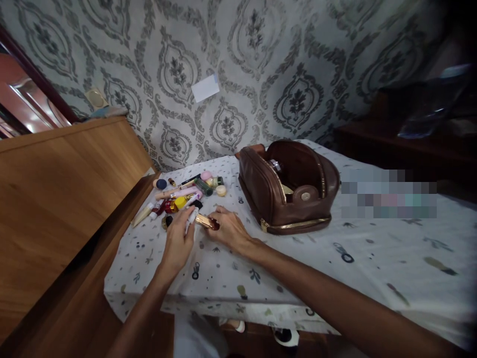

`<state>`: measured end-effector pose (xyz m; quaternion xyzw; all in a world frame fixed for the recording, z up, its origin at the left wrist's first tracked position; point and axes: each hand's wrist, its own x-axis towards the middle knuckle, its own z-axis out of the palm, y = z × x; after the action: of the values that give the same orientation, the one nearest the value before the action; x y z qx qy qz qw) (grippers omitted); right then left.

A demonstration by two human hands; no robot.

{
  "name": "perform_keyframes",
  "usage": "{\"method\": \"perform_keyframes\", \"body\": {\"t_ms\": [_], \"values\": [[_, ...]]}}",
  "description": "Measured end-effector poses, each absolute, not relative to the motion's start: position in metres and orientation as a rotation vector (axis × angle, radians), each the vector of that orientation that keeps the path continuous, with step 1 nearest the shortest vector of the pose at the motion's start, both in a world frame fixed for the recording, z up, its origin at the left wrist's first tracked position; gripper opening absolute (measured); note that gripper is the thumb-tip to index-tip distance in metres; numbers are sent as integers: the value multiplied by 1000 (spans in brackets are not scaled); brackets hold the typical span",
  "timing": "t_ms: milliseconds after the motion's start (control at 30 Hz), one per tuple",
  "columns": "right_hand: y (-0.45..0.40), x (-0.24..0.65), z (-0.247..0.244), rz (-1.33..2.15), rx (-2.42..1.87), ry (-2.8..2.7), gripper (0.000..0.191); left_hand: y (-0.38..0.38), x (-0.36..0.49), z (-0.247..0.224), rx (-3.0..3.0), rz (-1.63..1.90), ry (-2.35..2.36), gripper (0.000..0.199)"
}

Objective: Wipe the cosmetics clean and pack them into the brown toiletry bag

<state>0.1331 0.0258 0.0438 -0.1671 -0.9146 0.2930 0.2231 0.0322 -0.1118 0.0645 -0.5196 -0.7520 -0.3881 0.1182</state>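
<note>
Presently, the shiny gold tube-like item with a dark reddish-brown end (206,221) lies between the two hands, over the white cloth-covered tabletop (223,283) with small printed figures. Its long axis runs mostly crosswise, from the left hand's fingertips towards the right hand, and the dark end is slightly closer to the person. The right hand (229,231) is the nearer one, for its fingers are closed around this dark end. The left hand (179,241) has its thumb and fingers brought together, pinching a small whitish piece (193,215) at the gold end; whether this is a cap or some soft material, I cannot tell, nor whether it touches the gold. Just beyond the left hand there is a loose group of cosmetics, among them a round yellow container (180,202), a dark green bottle (203,186) and a pink rounded item (206,175). To the right of both hands stands an open brown leather bag with gold zippers (298,214), not touched by them.
</note>
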Motion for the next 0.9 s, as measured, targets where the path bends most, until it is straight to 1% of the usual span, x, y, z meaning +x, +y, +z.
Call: {"method": "perform_keyframes", "body": {"t_ms": [100,267,433,533,633,667,767,800,900], "values": [[26,132,43,794,-476,-2516,13,-112,40,71,-1540,-1104,-2208,36],[22,137,49,788,-398,-2468,10,-114,37,74,-1488,-1140,-2192,33],[14,141,51,744,-316,-2461,18,-119,30,69,-1538,-1166,-2203,26],[12,139,50,764,-298,-2484,17,-119,28,64,-1569,-1122,-2226,24],[17,139,49,818,-262,-2501,12,-118,29,62,-1556,-1079,-2237,24],[20,139,50,847,-244,-2534,14,-118,30,62,-1561,-1060,-2242,24],[32,140,51,979,-120,-2703,29,-117,33,64,-1579,-1014,-2241,25],[37,141,50,1027,-61,-2752,31,-116,34,64,-1575,-1001,-2235,25],[44,140,47,1124,65,-2801,24,-116,37,64,-1521,-939,-2214,25]]}}
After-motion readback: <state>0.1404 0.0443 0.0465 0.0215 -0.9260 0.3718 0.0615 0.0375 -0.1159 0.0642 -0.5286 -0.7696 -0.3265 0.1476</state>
